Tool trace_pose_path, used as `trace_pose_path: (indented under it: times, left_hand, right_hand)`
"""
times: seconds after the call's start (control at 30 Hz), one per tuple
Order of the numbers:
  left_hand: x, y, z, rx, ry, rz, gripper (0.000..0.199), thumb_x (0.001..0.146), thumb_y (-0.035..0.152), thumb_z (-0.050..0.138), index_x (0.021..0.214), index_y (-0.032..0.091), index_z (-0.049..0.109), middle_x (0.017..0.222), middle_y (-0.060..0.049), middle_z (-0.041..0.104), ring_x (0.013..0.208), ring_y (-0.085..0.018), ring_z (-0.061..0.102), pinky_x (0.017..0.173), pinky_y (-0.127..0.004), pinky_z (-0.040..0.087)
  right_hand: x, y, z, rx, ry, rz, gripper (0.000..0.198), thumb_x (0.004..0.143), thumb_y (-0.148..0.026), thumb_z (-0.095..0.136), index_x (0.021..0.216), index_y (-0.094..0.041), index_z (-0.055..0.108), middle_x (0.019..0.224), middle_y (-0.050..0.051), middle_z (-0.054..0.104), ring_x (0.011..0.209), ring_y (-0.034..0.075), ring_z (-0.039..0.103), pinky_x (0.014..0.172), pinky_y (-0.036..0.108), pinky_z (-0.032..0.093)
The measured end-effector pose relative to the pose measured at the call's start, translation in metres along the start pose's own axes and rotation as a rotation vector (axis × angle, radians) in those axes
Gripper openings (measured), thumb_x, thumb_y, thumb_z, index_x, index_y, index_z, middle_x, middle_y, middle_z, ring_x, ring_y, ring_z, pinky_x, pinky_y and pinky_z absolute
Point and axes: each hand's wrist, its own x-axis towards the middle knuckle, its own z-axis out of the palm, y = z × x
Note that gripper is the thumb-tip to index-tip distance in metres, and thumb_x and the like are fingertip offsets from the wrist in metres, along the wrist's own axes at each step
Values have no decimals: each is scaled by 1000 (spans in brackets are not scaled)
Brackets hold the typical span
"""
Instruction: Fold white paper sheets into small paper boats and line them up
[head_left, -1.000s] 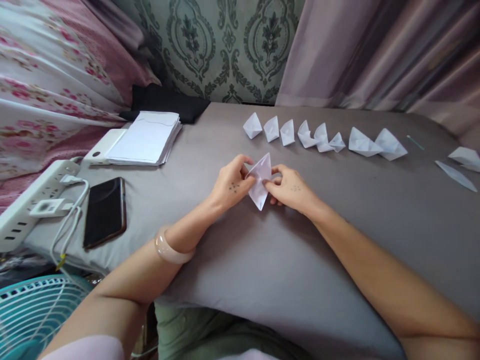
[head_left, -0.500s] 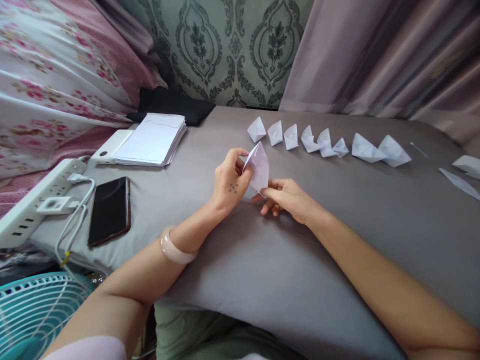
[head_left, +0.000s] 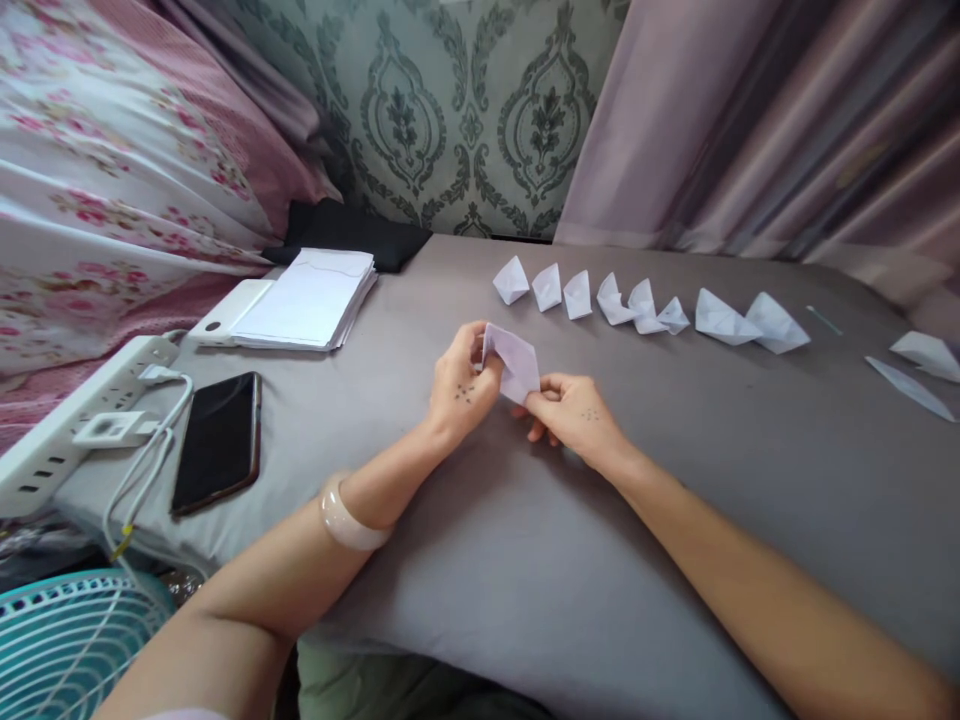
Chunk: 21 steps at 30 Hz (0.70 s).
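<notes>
Paper (head_left: 517,370) mid-fold, we'd say: left hand (head_left: 461,385) and right hand (head_left: 581,412) pinch opposite sides, far side hidden from us. Next move calls for steady grip.

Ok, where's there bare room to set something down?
Bare cloth lies between the phone and the left hand, and right of the right hand, nearer than the paper row. It's crowded at left, with power strip, phone and stack close together, along the row, and between the hands, at the held paper.
</notes>
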Motion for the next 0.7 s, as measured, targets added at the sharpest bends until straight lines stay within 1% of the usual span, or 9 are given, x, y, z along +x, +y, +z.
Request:
trace_pose_path:
  times: [0.1, 0.2, 0.27, 0.33, 0.43, 0.5, 0.57, 0.63, 0.7]
  left_hand:
    - [1, -11, 4, -33, -117, -20, 25, 82, 15, 44, 103, 17, 58, 86, -2, 66, 74, -12, 59, 67, -22, 45]
    - [3, -17, 7, -69, -189, -88, 25, 76, 12, 45, 97, 14, 60, 86, -4, 66, 76, -13, 59, 67, -23, 45]
    - [4, -16, 7, -139, -233, -166, 28, 71, 9, 46, 96, 12, 59, 85, -4, 66, 76, -14, 60, 66, -23, 45]
    - [5, -10, 7, -214, -266, -254, 32, 70, 9, 46, 99, 11, 59, 82, -5, 67, 73, -15, 62, 64, -24, 45]
    - [3, -1, 6, -206, -260, -331, 29, 75, 16, 49, 102, 12, 60, 82, -5, 68, 74, -17, 62, 65, -26, 45]
    - [1, 1, 5, -161, -252, -314, 25, 80, 28, 55, 100, 14, 61, 85, -6, 68, 77, -18, 62, 67, -27, 45]
    - [0, -1, 6, -112, -237, -253, 30, 83, 43, 57, 93, 15, 61, 84, -5, 66, 76, -18, 60, 66, -27, 44]
    - [1, -5, 6, -61, -205, -193, 39, 86, 54, 51, 85, 16, 59, 80, -4, 63, 74, -17, 57, 64, -26, 43]
    - [3, -9, 6, -35, -174, -180, 44, 89, 57, 43, 79, 16, 56, 76, -3, 59, 72, -16, 55, 63, -26, 42]
  right_hand:
    - [0, 4, 1, -45, 3, 55, 10, 79, -20, 54, 73, -16, 60, 75, 6, 74, 40, 9, 59, 33, 17, 39]
    - [1, 8, 1, -58, 1, 73, 15, 81, -22, 52, 68, -17, 57, 66, 5, 72, 38, 9, 58, 33, 17, 39]
    - [1, 10, 1, -79, 5, 90, 14, 79, -20, 53, 65, -17, 55, 60, 3, 70, 37, 10, 57, 31, 17, 38]
    - [2, 10, 1, -109, 13, 119, 13, 76, -18, 55, 63, -17, 54, 56, 2, 68, 36, 10, 57, 30, 16, 37]
    - [2, 9, 1, -129, 12, 139, 12, 73, -16, 57, 62, -18, 53, 54, 1, 67, 36, 10, 57, 28, 16, 36]
    - [1, 8, 2, -133, 3, 143, 13, 74, -16, 56, 61, -18, 53, 53, 0, 66, 35, 10, 56, 28, 17, 36]
    - [1, 7, 3, -141, -9, 150, 13, 74, -15, 55, 62, -18, 53, 52, 0, 65, 34, 10, 55, 28, 17, 37]
    - [-1, 6, 4, -161, -24, 148, 11, 75, -15, 53, 64, -16, 55, 52, 1, 65, 34, 11, 55, 28, 18, 38]
    - [-2, 4, 5, -167, -20, 125, 9, 77, -15, 52, 78, -14, 60, 52, 1, 66, 35, 12, 57, 30, 19, 41]
